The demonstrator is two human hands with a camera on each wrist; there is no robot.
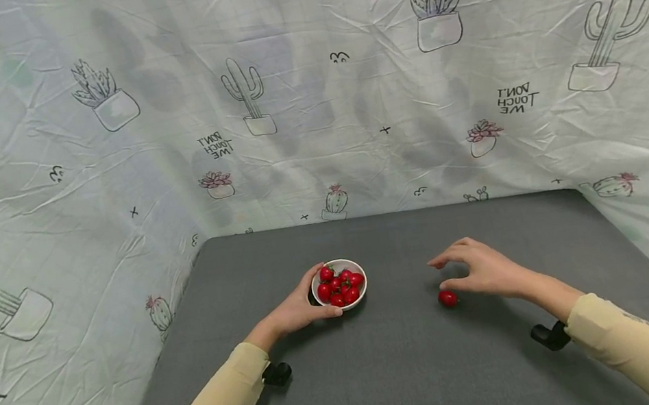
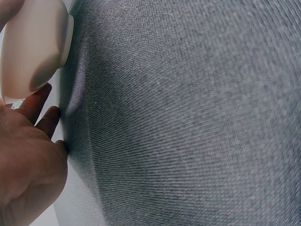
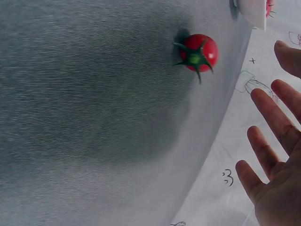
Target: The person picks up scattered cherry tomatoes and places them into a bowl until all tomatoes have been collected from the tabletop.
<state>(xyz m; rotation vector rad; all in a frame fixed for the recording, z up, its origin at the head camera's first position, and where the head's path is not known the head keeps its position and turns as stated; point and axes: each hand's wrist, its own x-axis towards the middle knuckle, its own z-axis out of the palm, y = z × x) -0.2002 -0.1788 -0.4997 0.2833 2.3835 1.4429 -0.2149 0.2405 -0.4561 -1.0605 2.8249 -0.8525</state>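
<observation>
My left hand holds a small white bowl from its left side, the thumb along the near rim and the fingers round the far side. Several red cherry tomatoes with green stems fill the bowl. In the left wrist view the bowl's pale outside and foot show, fingers beneath the wall. To the right, one cherry tomato lies alone on the table, its green calyx clear in the right wrist view. Just above it hovers my right hand, fingers spread and holding nothing.
A dark grey cloth-covered table lies under both hands. Behind it and at the sides hangs a pale curtain printed with potted cacti. Black wrist straps stick out below the sleeves.
</observation>
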